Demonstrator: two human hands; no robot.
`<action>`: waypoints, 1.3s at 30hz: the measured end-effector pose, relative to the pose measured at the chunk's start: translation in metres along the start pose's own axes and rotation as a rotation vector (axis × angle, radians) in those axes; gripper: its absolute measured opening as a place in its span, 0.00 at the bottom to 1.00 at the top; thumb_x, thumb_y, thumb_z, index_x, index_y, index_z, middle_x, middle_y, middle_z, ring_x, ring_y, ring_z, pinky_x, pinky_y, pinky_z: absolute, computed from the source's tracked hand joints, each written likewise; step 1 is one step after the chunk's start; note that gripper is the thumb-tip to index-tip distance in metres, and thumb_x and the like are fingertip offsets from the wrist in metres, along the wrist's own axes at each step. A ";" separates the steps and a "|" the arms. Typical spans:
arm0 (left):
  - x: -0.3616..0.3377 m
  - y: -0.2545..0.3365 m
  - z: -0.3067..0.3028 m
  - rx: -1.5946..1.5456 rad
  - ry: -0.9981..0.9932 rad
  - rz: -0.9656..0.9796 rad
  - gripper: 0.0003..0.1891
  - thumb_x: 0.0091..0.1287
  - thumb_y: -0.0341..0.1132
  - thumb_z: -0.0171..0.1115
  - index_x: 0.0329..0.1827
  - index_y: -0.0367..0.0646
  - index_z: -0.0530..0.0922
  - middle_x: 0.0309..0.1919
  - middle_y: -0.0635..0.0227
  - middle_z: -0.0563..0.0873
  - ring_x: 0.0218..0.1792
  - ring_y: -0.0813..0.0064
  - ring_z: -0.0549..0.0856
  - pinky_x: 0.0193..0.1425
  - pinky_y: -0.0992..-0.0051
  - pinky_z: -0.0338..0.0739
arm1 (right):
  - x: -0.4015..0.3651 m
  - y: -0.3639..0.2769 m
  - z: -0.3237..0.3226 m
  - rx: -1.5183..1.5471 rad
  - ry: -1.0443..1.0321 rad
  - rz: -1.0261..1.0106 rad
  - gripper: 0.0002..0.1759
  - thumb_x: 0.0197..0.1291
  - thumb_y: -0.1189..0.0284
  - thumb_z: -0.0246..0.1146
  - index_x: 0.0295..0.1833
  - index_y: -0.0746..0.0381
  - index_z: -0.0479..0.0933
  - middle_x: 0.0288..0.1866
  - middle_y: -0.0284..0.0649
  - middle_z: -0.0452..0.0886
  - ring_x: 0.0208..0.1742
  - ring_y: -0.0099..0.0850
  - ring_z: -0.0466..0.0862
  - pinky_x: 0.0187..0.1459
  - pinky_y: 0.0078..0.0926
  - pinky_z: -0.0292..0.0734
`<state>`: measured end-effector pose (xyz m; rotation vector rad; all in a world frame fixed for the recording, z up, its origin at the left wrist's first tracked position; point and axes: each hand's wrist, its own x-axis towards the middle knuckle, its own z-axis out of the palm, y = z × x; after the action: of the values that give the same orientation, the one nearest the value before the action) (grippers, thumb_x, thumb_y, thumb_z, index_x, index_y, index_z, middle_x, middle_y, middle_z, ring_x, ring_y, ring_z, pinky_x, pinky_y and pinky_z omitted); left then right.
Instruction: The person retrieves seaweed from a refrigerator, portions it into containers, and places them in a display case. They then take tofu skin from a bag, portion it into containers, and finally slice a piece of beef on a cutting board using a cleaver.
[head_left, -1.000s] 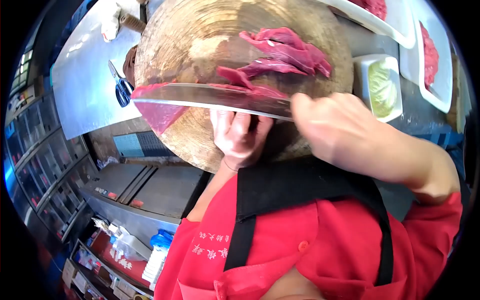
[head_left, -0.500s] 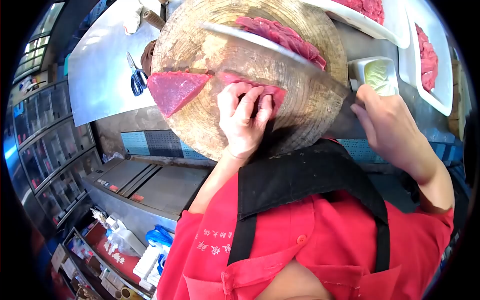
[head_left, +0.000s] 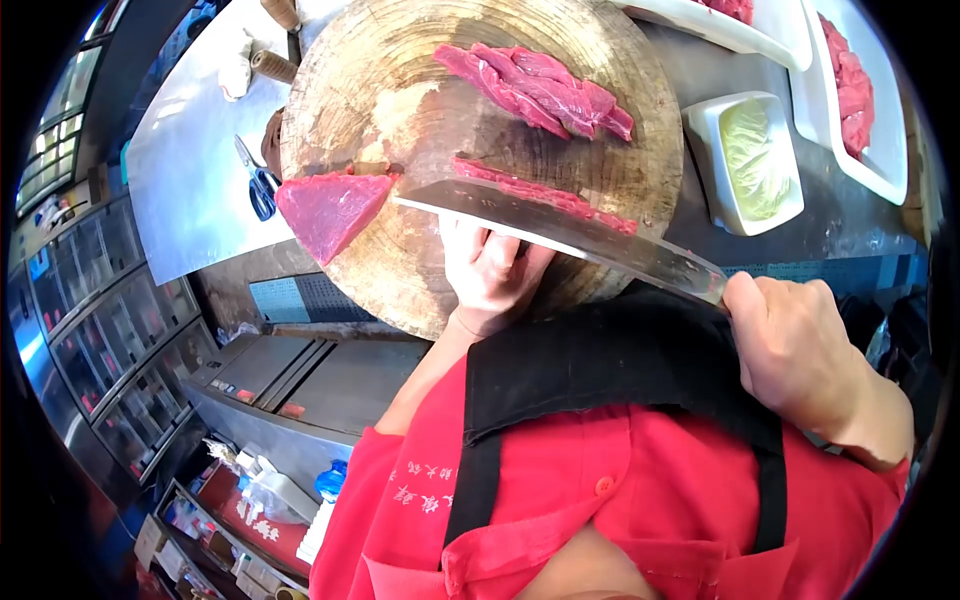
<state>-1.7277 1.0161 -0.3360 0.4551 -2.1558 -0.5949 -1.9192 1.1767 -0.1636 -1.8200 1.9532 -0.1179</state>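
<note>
My right hand (head_left: 800, 350) is closed around the handle of a wide-bladed kitchen knife (head_left: 570, 232). Its blade slants across the round wooden chopping block (head_left: 640, 80), passing over the fingertips of my left hand (head_left: 490, 272). The left fingers are curled on the near side of the block, and whatever they hold is hidden by the blade. Just beyond the blade lies a narrow strip of raw red meat (head_left: 540, 190). Farther back sits a heap of meat slices (head_left: 535, 90). A thick wedge of raw meat (head_left: 335, 212) rests at the block's left edge.
Scissors (head_left: 257, 180) lie left of the block on a metal sheet (head_left: 190, 190). To the right stands a white container (head_left: 715, 165) holding something pale green under film. White trays (head_left: 890, 185) of meat are at the upper right. A black apron (head_left: 620, 350) covers my front.
The knife has swung down toward me from over the heap and now covers my left fingertips. A strip shows beyond the blade. The whole view has shifted slightly.
</note>
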 end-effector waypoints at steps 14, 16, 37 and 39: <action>0.005 0.011 -0.001 -1.225 0.149 -0.834 0.11 0.54 0.24 0.64 0.42 0.35 0.79 0.40 0.62 0.82 0.39 0.65 0.82 0.46 0.69 0.77 | 0.032 -0.001 0.009 0.004 -0.147 -0.013 0.05 0.51 0.77 0.56 0.30 0.66 0.66 0.17 0.42 0.73 0.17 0.37 0.77 0.17 0.33 0.70; 0.014 0.004 -0.002 -0.610 0.043 -0.468 0.14 0.47 0.25 0.68 0.39 0.38 0.81 0.37 0.62 0.83 0.38 0.62 0.82 0.45 0.67 0.77 | 0.054 -0.003 0.013 0.125 -0.202 -0.023 0.06 0.49 0.80 0.55 0.33 0.68 0.65 0.19 0.46 0.73 0.20 0.42 0.78 0.20 0.36 0.72; 0.012 0.002 -0.004 0.010 0.018 0.068 0.20 0.43 0.23 0.72 0.41 0.40 0.78 0.36 0.61 0.81 0.37 0.58 0.80 0.42 0.66 0.73 | -0.005 -0.014 0.012 0.033 -0.025 0.069 0.06 0.47 0.81 0.55 0.32 0.65 0.65 0.17 0.46 0.74 0.18 0.44 0.78 0.20 0.38 0.73; 0.013 0.002 -0.004 0.002 0.021 0.060 0.20 0.43 0.23 0.72 0.41 0.41 0.78 0.36 0.61 0.81 0.37 0.58 0.80 0.42 0.67 0.73 | -0.002 -0.013 0.010 0.019 -0.077 0.078 0.05 0.48 0.80 0.55 0.30 0.65 0.65 0.17 0.45 0.74 0.18 0.44 0.78 0.19 0.37 0.72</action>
<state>-1.7326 1.0098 -0.3244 0.3941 -2.1428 -0.5525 -1.9038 1.1792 -0.1674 -1.7082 1.9599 -0.0415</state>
